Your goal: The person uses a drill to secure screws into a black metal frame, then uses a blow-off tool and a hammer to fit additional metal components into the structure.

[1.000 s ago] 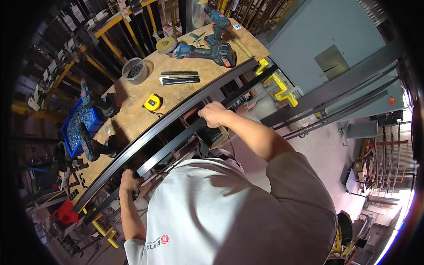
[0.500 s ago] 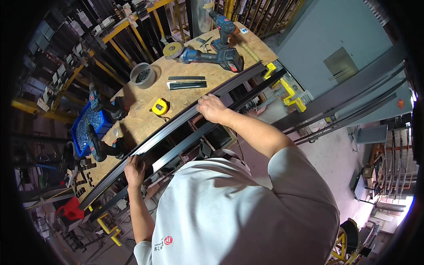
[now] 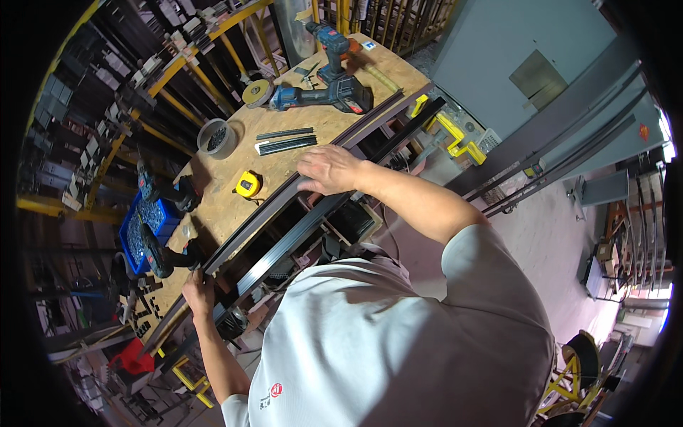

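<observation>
A long dark metal profile (image 3: 263, 215) lies slantwise along the near edge of the wooden worktable (image 3: 281, 162). My right hand (image 3: 329, 169) grips it past its middle, fingers bent over the far side. Toward its lower left stretch, my left hand (image 3: 198, 292) is closed round it, with some fingertips hidden. A second metal profile (image 3: 276, 257) with a shiny face runs parallel, nearer my body, and neither hand touches it. On the table beyond the right hand lie several short black strips (image 3: 286, 142). A yellow tape measure (image 3: 247, 184) sits between the two hands, just beyond the profile.
An angle grinder (image 3: 316, 97), an upright cordless drill (image 3: 331, 51) and a tub of screws (image 3: 217, 139) stand farther back. Two more drills (image 3: 171, 191) rest by a blue bin (image 3: 144, 226) of screws. Yellow brackets (image 3: 455, 135) jut out at right; a grey cabinet (image 3: 523, 67) stands beyond.
The profile in my hands has rolled: its wide shiny face showed upward before, and a narrower dark side does now. My left hand has shifted slightly down along it. The view has moved a little.
</observation>
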Demonstrator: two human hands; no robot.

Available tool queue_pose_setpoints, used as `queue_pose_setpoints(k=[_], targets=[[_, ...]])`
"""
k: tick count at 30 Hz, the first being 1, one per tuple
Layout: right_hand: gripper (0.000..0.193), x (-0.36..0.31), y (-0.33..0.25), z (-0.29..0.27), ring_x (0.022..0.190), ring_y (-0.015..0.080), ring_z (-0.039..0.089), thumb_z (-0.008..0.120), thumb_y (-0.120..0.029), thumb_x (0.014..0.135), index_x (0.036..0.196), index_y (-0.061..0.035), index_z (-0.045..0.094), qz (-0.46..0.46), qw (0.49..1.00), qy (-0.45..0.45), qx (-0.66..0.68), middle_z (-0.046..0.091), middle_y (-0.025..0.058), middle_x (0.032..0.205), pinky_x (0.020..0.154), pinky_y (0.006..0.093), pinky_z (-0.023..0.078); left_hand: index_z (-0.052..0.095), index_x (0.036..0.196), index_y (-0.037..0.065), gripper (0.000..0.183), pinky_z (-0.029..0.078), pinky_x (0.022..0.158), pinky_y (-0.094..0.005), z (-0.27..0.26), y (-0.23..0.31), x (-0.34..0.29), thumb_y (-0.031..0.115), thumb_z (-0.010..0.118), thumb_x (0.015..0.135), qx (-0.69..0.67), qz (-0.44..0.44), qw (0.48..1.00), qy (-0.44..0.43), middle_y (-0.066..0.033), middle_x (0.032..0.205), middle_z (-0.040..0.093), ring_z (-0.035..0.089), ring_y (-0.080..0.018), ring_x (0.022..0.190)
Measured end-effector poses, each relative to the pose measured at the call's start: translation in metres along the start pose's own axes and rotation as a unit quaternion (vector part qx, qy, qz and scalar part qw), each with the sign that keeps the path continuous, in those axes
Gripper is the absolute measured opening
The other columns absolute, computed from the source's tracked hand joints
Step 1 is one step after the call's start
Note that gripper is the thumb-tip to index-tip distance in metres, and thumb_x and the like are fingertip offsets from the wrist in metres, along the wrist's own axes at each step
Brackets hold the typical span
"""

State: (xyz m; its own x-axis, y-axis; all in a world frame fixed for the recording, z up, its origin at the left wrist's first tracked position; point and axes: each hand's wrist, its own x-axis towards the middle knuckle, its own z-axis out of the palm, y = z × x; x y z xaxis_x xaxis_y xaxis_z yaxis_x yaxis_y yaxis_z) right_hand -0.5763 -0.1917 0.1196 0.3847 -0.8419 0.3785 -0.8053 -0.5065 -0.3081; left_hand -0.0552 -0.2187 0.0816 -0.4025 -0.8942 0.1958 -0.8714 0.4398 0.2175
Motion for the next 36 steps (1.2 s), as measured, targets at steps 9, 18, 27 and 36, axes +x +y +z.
queue_pose_setpoints(k=[9, 18, 27, 36], targets=[[0.065, -0.049, 0.022, -0.026, 0.094, 0.0324, 0.069, 0.089, -0.040, 0.072, 0.122, -0.0127, 0.059, -0.054, 0.994, -0.095, -0.030, 0.058, 0.0099, 0.106, 0.077, 0.0452, 0.054, 0.071, 0.088, -0.002, 0.039, 0.054, 0.068, -0.0515, -0.026, 0.062, 0.018, 0.025, 0.087, 0.064, -0.025, 0.019, 0.966, -0.257, -0.0275, 0.081, 0.069, 0.068, -0.0464, 0.080], [0.051, -0.072, 0.059, -0.011, 0.115, 0.0329, 0.064, 0.082, -0.032, 0.084, 0.129, -0.0122, 0.069, -0.014, 0.996, -0.085, -0.022, 0.067, 0.0106, 0.123, 0.100, 0.0459, 0.051, 0.058, 0.085, -0.005, 0.043, 0.047, 0.060, -0.0416, 0.012, 0.082, 0.010, 0.025, 0.086, 0.072, -0.174, 0.020, 0.958, -0.226, -0.0160, 0.066, 0.053, 0.052, -0.0272, 0.061], [0.058, -0.091, 0.062, -0.010, 0.130, 0.0342, 0.056, 0.086, -0.034, 0.081, 0.130, -0.0074, 0.071, 0.162, 0.964, -0.197, 0.074, 0.065, 0.0129, 0.131, 0.110, 0.0445, 0.046, 0.064, 0.132, -0.010, 0.067, 0.055, 0.097, -0.0381, 0.048, 0.071, 0.004, 0.024, 0.084, 0.077, -0.214, -0.007, 0.943, -0.254, -0.0318, 0.116, 0.071, 0.072, -0.0356, 0.114], [0.059, -0.092, 0.070, 0.002, 0.136, 0.0358, 0.051, 0.086, -0.034, 0.080, 0.132, -0.0096, 0.070, 0.168, 0.957, -0.206, 0.115, 0.063, 0.0139, 0.135, 0.114, 0.0450, 0.043, 0.067, 0.127, -0.009, 0.071, 0.057, 0.093, -0.0415, 0.045, 0.068, 0.008, 0.039, 0.085, 0.077, -0.168, 0.028, 0.943, -0.285, -0.0343, 0.114, 0.070, 0.071, -0.0419, 0.112]])
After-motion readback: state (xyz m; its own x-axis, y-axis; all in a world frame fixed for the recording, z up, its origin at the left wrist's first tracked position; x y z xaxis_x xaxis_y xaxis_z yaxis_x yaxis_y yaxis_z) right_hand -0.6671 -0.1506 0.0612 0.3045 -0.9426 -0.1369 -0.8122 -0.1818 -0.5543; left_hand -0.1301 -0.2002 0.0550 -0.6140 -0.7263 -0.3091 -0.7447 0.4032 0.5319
